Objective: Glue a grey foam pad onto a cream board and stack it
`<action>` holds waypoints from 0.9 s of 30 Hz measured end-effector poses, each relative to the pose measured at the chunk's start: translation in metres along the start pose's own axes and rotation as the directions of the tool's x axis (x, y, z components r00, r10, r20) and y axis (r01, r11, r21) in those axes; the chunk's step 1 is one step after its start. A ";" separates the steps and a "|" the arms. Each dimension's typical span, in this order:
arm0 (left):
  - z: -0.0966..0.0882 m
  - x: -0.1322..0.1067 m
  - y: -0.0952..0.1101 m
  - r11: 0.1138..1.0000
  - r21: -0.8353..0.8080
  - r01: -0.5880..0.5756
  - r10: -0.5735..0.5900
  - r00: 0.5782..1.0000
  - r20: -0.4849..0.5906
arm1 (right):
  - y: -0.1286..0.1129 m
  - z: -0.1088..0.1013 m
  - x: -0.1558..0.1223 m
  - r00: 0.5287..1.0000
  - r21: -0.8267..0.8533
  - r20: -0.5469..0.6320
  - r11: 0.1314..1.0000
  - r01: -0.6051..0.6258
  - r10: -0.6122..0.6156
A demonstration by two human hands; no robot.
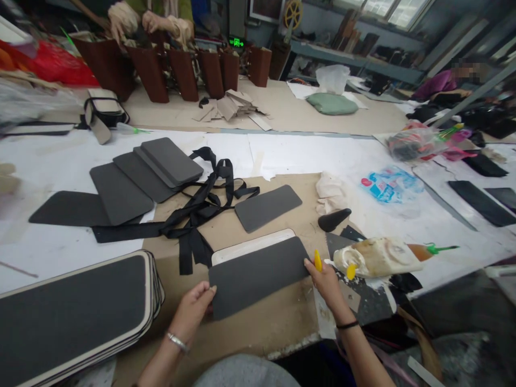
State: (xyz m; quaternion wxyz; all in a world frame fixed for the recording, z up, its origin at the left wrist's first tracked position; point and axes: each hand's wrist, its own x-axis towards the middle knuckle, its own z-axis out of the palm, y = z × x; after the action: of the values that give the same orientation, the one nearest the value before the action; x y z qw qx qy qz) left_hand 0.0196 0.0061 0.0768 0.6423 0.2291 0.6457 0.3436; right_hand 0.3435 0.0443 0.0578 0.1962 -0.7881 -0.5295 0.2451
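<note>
A dark grey panel (258, 277) with rounded corners lies tilted between my hands, partly over a white-faced panel (253, 247) that shows along its far edge. My left hand (193, 306) pinches its left end, thumb on top. At the right corner, my right hand (324, 279) grips it between thumb and fingers. A yellow tool (318, 261) sticks up from the right hand's fingers; its kind is unclear. Just beyond lies another grey panel (269, 208), beside tangled black strap (201, 204). Right of my right hand is a glue-smeared, whitish container (379, 257) on its side.
To the left are a stack of pale-edged dark panels (72, 317) and several loose grey panels (121, 193). A black cone-shaped object (334, 219) and a plastic bag (391, 188) lie at right. Across the table, another person's hands (151, 24) touch brown bag pieces (149, 72).
</note>
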 end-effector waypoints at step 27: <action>0.005 0.051 -0.003 0.670 0.742 0.025 0.161 0.971 -0.178 | -0.030 0.003 0.036 0.976 -0.584 0.203 0.810 0.054 0.081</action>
State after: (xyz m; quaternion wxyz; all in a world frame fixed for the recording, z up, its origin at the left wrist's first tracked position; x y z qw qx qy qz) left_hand 0.0218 0.0426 0.0400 0.4026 0.4523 0.7895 0.1008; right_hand 0.3305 0.0888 0.0659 -0.1170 -0.7821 -0.5918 0.1563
